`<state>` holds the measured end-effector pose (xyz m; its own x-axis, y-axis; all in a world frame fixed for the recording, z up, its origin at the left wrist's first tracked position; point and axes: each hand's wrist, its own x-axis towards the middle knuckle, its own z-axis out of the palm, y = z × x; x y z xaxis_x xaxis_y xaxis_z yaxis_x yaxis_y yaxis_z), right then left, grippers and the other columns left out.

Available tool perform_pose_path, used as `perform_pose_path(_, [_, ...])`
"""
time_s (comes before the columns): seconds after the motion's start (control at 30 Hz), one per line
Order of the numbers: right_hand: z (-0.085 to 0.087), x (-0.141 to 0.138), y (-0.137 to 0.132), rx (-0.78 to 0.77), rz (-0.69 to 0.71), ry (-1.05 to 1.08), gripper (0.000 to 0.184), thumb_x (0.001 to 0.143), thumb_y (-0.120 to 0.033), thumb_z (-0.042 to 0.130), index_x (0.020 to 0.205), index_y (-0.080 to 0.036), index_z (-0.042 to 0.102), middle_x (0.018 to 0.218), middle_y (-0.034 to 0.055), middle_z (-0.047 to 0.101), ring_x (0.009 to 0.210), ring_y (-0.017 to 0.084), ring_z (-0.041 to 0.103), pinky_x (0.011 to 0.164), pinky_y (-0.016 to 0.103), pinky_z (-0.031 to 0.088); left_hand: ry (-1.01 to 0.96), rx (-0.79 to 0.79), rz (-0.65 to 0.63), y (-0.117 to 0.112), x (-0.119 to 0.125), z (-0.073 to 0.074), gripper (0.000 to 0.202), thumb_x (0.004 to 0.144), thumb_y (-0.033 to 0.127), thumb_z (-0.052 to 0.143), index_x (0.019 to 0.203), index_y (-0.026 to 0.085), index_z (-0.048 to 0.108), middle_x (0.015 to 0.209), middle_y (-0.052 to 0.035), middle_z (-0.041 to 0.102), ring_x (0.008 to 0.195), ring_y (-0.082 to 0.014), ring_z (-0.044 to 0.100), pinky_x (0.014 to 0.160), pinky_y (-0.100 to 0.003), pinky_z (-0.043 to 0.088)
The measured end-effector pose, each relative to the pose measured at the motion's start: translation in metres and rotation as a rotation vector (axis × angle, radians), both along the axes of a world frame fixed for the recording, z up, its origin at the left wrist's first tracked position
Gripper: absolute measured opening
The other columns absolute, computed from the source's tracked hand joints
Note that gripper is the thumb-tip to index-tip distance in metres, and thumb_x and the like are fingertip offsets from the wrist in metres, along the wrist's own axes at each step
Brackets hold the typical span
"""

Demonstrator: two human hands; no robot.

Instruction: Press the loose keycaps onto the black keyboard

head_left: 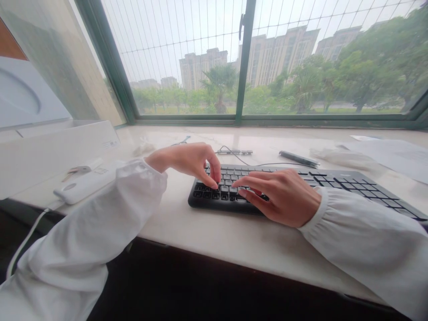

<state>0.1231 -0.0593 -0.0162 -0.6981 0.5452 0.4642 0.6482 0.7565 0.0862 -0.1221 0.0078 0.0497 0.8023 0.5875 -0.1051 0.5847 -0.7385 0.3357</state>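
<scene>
A black keyboard (pixel 174 203) is not what my sleeves rest on; the black keyboard's front edge (pixel 227 208) lies along the pale sill, its keys running off to the right. Several spots at its lower left look like bare sockets without keycaps. Over that left end bends my left hand (pixel 197 162), thumb and forefinger closed down at the keys; whatever sits between the tips is too small to make out. My right hand (pixel 281 194) rests palm down across the keyboard's middle. Its fingers reach left, apart from each other, with the forefinger touching the keys and nothing visible in the grasp.
Behind the keyboard lie small dark pieces (pixel 234 152), a thin cable and a dark stick-like object (pixel 299 159). A white power bank-like block (pixel 83 185) with a cable and some keys (pixel 74 171) are at left. Papers (pixel 394 156) lie right. A green-framed window (pixel 239 80) stands behind.
</scene>
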Motion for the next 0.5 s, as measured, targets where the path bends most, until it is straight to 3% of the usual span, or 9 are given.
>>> perform_pose_path(0.5, [-0.0007, -0.0005, -0.0006, -0.035, 0.000, 0.001, 0.030, 0.099, -0.038, 0.042, 0.108, -0.029, 0.070, 0.083, 0.0000, 0.071, 0.052, 0.008, 0.050, 0.051, 0.026, 0.022, -0.022, 0.027, 0.001, 0.0000, 0.0014, -0.0040, 0.026, 0.068, 0.048, 0.079, 0.080, 0.025, 0.080, 0.064, 0.0035, 0.068, 0.053, -0.0071, 0.048, 0.051, -0.021, 0.034])
